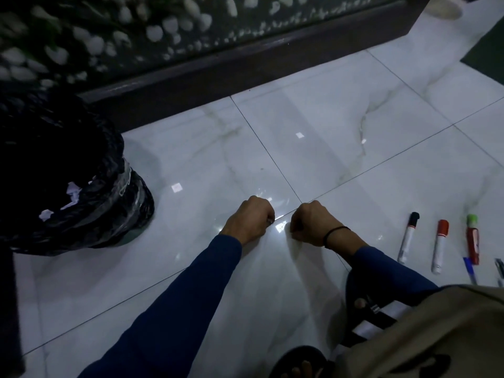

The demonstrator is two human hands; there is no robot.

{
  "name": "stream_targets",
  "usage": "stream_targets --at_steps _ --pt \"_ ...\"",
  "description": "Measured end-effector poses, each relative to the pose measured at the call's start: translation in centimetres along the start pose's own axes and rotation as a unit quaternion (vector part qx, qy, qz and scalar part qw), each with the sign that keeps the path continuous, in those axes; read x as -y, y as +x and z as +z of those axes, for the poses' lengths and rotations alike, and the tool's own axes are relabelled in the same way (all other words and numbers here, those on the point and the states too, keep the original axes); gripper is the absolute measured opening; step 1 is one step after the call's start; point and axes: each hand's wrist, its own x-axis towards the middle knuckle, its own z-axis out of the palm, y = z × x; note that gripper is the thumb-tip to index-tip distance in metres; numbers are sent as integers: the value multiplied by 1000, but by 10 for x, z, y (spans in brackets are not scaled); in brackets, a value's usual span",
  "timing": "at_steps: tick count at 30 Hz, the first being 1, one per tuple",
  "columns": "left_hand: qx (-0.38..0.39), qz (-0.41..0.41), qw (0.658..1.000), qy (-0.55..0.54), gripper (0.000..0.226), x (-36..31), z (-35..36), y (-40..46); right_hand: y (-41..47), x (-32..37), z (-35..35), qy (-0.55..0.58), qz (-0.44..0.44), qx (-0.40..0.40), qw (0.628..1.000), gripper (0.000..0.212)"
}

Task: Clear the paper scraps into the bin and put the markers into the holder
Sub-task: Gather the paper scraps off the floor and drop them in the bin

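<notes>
Judging by scraps (72, 193) already binned (81, 148), both curled hands (252, 218) (311, 223) leave markers (439, 245) right of the fingers unholstered

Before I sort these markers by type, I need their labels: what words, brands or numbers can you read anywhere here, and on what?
No text here can be read.
Black-capped marker: dark band on the barrel, too blurred to read.
Red-capped marker: red label band, too blurred.
Green-capped marker: red label, print too small.
Sandal strap: small white marks, illegible.
Bin bag: no print visible.
</notes>
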Motion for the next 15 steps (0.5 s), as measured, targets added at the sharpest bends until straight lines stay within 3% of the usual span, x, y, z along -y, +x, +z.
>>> stream_targets --at_steps 8,11,15 --pt "-91 -60 986 -128 21 9 -7 -25 -2 24 -37 49 -46 -30 997 8" --pt "-143 -91 968 -186 22 13 -33 -47 -2 45 -62 73 -70 -38 994 7" --pt "-250 -69 932 -254 18 10 -100 -86 -2 88 -100 137 -115 -67 982 7"
